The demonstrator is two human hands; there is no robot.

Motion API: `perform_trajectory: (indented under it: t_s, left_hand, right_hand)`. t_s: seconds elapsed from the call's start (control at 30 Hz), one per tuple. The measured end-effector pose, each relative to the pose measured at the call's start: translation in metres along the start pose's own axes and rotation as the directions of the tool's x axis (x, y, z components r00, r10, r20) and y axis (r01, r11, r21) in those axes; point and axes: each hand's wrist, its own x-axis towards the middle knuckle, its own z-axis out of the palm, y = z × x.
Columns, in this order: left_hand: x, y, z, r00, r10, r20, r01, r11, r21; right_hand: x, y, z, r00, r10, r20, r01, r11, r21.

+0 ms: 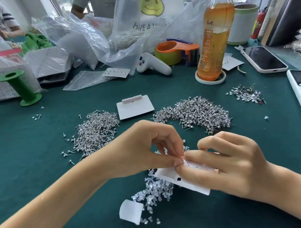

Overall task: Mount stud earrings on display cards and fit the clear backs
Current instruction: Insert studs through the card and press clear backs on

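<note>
Head view only. Right hand (228, 164) holds white display card (186, 183) low over green desk (28, 169), grip clenched on card, thumb on top near hanging hole. Left hand (150, 148) pinches at card's upper edge, thumb and forefinger tips pressed together; what they hold too small to tell. Pile of clear backs (152, 189) lies beneath and left of card. Two heaps of stud earrings, left heap (97, 127) and right heap (196, 113), lie beyond hands; spare card (135, 107) between them. Tea bottle (213, 33) stands far right.
</note>
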Motion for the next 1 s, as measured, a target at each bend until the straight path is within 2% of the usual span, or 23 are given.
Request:
perform_trajectory:
  t_s: [0.2, 0.27, 0.33, 0.4, 0.47, 0.53, 0.67, 1.0]
  left_hand:
    - [0.001, -0.003, 0.0, 0.998, 0.009, 0.059, -0.01, 1.0, 0.015]
    - [0.0, -0.003, -0.003, 0.999, 0.045, 0.024, -0.045, 0.999, 0.02]
    - [0.002, -0.007, -0.009, 0.992, 0.059, -0.113, -0.065, 0.997, -0.052]
    - [0.005, -0.016, -0.018, 0.948, 0.048, -0.314, -0.073, 0.995, -0.068]
    - [0.008, -0.028, -0.022, 0.902, 0.074, -0.425, -0.017, 0.99, 0.137]
    - [0.009, -0.039, -0.021, 0.906, 0.082, -0.416, 0.064, 0.944, 0.325]
    - [0.009, -0.047, -0.015, 0.95, 0.12, -0.29, 0.039, 0.872, 0.488]
    - [0.013, -0.045, -0.013, 0.954, 0.114, -0.279, 0.053, 0.849, 0.526]
  right_hand:
    - [-0.001, -0.001, 0.001, 1.0, -0.026, -0.005, 0.026, 0.999, -0.028]
    - [0.0, 0.001, 0.001, 0.999, 0.024, -0.025, -0.024, 1.0, 0.007]
    - [0.001, 0.005, 0.0, 0.99, 0.131, -0.049, -0.127, 0.989, 0.081]
    - [0.0, 0.008, 0.0, 0.979, 0.199, -0.054, -0.191, 0.973, 0.126]
    - [-0.002, 0.008, 0.001, 0.976, 0.213, -0.045, -0.206, 0.97, 0.125]
    - [-0.003, 0.007, 0.002, 0.975, 0.216, -0.047, -0.209, 0.97, 0.126]
    - [-0.004, 0.009, 0.002, 0.967, 0.25, -0.043, -0.24, 0.958, 0.159]
    - [-0.006, 0.011, 0.001, 0.957, 0.29, -0.026, -0.279, 0.94, 0.197]
